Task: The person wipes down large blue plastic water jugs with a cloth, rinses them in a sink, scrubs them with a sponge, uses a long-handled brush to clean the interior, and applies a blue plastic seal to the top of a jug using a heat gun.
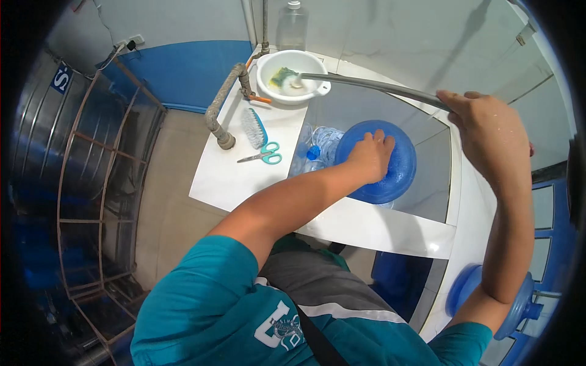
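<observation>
My left hand (pixel 376 153) is on the round blue water jug (pixel 403 176), fingers bent against its wet surface. That jug sits in the tiled sink basin (pixel 430 160). Raised at the right, my right hand (pixel 492 130) grips a long metal rod (pixel 375 82). The rod slants down leftwards to a white brush head (pixel 296 84) inside a white plastic bowl (pixel 266 87). Beside the brush head in the bowl lies a green and yellow scouring sponge (pixel 281 77). The jug's underside and neck are hidden.
On the white counter (pixel 219 183) are a scrub brush (pixel 256 128), teal-handled scissors (pixel 268 154) and a bent pipe (pixel 222 105). Clear plastic items (pixel 327 142) crowd the basin's left side. A clear bottle (pixel 292 27) stands behind the bowl. Another blue jug (pixel 462 288) lies at right.
</observation>
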Demonstrator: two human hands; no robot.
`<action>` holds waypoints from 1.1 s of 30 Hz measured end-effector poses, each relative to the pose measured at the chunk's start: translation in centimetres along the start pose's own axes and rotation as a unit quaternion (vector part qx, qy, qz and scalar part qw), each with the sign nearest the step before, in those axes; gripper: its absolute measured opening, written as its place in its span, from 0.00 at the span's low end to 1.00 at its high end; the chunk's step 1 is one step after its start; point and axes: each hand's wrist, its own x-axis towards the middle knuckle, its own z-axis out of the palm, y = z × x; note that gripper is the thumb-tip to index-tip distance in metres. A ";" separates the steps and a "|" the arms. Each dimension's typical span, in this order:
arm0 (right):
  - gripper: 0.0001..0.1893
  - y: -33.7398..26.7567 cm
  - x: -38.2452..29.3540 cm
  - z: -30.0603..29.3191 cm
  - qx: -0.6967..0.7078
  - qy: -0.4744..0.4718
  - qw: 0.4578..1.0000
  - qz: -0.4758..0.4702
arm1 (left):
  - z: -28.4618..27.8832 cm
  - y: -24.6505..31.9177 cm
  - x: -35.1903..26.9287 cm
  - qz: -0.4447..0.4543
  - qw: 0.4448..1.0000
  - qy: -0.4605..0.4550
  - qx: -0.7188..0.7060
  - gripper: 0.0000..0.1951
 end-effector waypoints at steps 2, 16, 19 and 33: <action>0.15 -1.8 0.3 0.1 0.033 -0.030 0.999 0.027 | 0.7 -0.4 0.5 0.005 1.000 0.019 -0.014 0.27; 0.09 -0.1 -28.2 11.9 0.416 0.008 0.772 0.480 | -0.1 0.0 1.5 0.098 0.995 0.004 0.036 0.25; 0.10 -3.2 -31.9 14.2 0.410 0.056 0.723 0.553 | 0.5 0.2 2.6 0.153 0.986 0.037 0.048 0.21; 0.10 -10.6 -39.8 14.5 0.331 -0.012 0.732 0.595 | 3.8 0.5 9.6 0.155 0.974 0.076 -0.144 0.32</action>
